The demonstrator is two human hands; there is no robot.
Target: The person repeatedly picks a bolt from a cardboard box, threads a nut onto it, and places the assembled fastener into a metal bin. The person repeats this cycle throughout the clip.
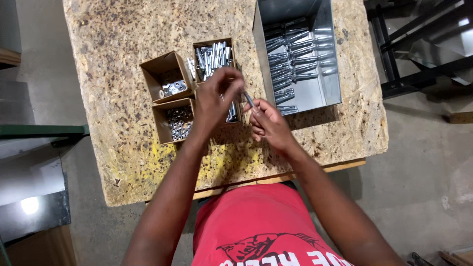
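My left hand (pixel 217 96) hovers over the cardboard boxes, fingers pinched together near the tip of a metal bolt (pixel 249 100); what it pinches is too small to tell. My right hand (pixel 266 120) is closed around that bolt, holding it upright just right of the boxes. Under my left hand a box of silver bolts (pixel 213 56) stands open.
A box of washers (pixel 167 79) and a box of small nuts (pixel 177 123) sit to the left on the chipboard table (pixel 113 59). A shiny metal tray (pixel 327 59) holding several assembled bolts stands at the right. Black metal frames (pixel 419 49) lie on the floor beyond.
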